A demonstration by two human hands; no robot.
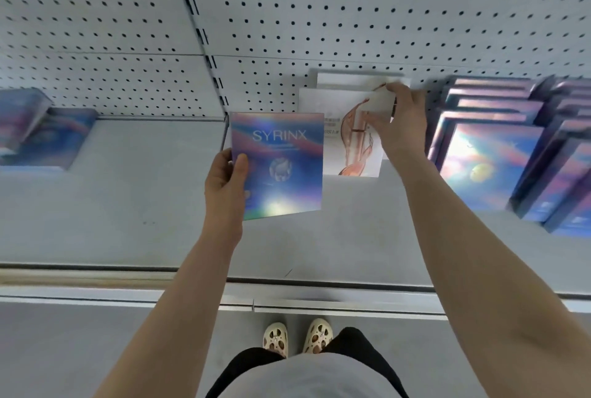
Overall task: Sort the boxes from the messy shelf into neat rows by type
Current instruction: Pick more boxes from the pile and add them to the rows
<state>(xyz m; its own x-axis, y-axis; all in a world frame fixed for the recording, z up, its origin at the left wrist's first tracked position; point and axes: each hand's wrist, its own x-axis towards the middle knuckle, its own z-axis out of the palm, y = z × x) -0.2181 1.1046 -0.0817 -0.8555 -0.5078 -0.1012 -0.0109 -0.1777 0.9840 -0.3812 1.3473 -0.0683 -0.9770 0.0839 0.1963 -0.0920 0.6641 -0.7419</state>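
Observation:
My left hand (225, 180) grips the lower left edge of a shiny blue-purple box marked SYRINX (281, 167), held upright above the shelf. Just to its right stand white boxes with a red-brown figure drawing (358, 145), one behind another against the back wall. My right hand (399, 119) pinches the top right corner of a small white box (380, 102) among them. At the right, rows of blue-purple boxes (499, 154) lean in neat lines. Two more blue-purple boxes (38, 132) lie at the far left.
The grey shelf (128, 206) has a pegboard back wall (319, 14) and a metal upright (204, 39) dividing two bays. A rail runs along the front edge (319, 289). Below it I see my feet in pale sandals (297, 337) on the floor.

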